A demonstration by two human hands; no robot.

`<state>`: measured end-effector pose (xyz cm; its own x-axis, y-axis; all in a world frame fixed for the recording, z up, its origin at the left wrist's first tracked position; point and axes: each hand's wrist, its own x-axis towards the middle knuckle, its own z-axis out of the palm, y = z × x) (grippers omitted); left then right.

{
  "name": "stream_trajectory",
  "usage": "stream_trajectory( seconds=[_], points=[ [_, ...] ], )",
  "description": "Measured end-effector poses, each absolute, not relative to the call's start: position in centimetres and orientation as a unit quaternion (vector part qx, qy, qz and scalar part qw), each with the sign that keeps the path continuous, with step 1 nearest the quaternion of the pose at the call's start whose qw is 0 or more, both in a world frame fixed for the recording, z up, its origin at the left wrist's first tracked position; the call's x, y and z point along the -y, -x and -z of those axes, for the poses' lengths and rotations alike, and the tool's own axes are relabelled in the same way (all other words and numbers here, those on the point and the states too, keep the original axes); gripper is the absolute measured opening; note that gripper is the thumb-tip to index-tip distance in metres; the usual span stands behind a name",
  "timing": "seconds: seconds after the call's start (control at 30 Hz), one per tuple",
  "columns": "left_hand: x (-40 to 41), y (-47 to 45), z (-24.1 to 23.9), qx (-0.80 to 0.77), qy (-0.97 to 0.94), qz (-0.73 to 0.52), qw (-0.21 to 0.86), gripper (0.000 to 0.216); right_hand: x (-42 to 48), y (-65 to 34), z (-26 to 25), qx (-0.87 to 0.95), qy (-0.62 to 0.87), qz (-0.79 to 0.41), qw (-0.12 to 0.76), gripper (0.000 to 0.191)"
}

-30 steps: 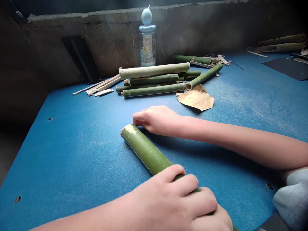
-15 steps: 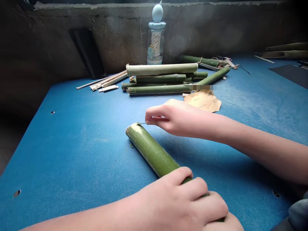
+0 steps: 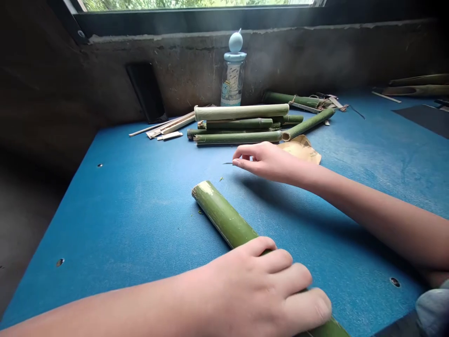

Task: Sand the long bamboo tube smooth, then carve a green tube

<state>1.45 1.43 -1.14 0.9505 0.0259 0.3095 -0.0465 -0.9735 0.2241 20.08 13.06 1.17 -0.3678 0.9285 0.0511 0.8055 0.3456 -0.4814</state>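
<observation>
A thick green bamboo piece point(image 3: 224, 217) lies slanted on the blue table point(image 3: 133, 206), its pale cut end pointing away from me. My left hand point(image 3: 266, 290) is wrapped over its near end and presses it down. My right hand point(image 3: 268, 160) hovers above the table beyond the cut end, with thumb and forefinger pinched on a thin sliver point(image 3: 228, 163) that sticks out to the left. A small green fleck point(image 3: 220, 179) lies on the table below it.
A pile of bamboo stalks point(image 3: 242, 124) and pale split strips point(image 3: 168, 128) lies at the back. A brown paper sheet point(image 3: 303, 149) lies behind my right hand. A bottle with a blue cap point(image 3: 233, 75) stands against the concrete wall. More bamboo point(image 3: 414, 84) lies far right.
My right hand lifted off the bamboo's cut end and moved away and to the right, pulling a thin sliver clear. The left hand stayed on the bamboo. The view tilted up.
</observation>
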Motion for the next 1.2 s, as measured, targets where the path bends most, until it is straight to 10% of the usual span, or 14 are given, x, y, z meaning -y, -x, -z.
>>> stream_trajectory(
  seconds=[0.33, 0.5, 0.67, 1.2],
  points=[
    [-0.3, -1.8, -0.9, -0.041, -0.965, -0.157, 0.207, 0.033, -12.8, -25.1, 0.7, 0.788, 0.546, -0.208, 0.195, 0.027],
    [3.2, 2.0, -2.4, -0.370, -0.913, -0.096, 0.143, 0.022, -11.4, -26.7, 1.9, 0.834, 0.503, -0.156, 0.166, 0.027],
    [8.0, 3.7, -1.0, -0.635, -0.762, -0.066, 0.106, 0.076, -11.8, -26.4, 1.9, 0.835, 0.508, -0.140, 0.159, 0.026],
    [2.6, 3.4, -5.6, -0.538, -0.841, 0.063, 0.003, 0.031, -11.2, -27.8, 0.3, 0.744, 0.539, -0.284, 0.277, 0.024]
  ],
)
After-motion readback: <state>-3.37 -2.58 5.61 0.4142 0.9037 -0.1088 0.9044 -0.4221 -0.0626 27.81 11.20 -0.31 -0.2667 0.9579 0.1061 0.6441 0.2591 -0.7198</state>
